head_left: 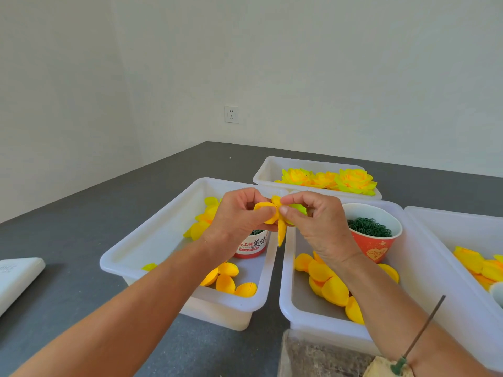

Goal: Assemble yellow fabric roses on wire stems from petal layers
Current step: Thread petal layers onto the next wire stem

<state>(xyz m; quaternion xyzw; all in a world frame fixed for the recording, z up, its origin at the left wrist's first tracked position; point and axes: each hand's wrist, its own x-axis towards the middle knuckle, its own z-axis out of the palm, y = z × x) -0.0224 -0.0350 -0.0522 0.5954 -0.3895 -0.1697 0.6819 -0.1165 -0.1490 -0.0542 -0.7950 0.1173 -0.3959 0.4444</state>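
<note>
A thin dark wire stem with a green base (420, 333) stands tilted at the lower right, planted in a pale block (386, 368), just beside my right forearm. Ahead of it sit two white rectangular plastic trays side by side on the dark grey table (68, 235). The left tray (141, 251) holds loose yellow fabric petals (226, 282) and a red-and-white paper cup (251, 244). The right tray (424, 270) holds more yellow petals (330, 287) and a red paper cup of dark green rings (371, 229).

Above the gap between these trays, my left hand (236, 216) and right hand (321, 221) meet. Both pinch one yellow fabric petal layer (276, 216) between thumb and curled fingers; one petal hangs down from it.

A third white tray (272, 170) lies farther back, holding finished yellow roses (353, 180).
</note>
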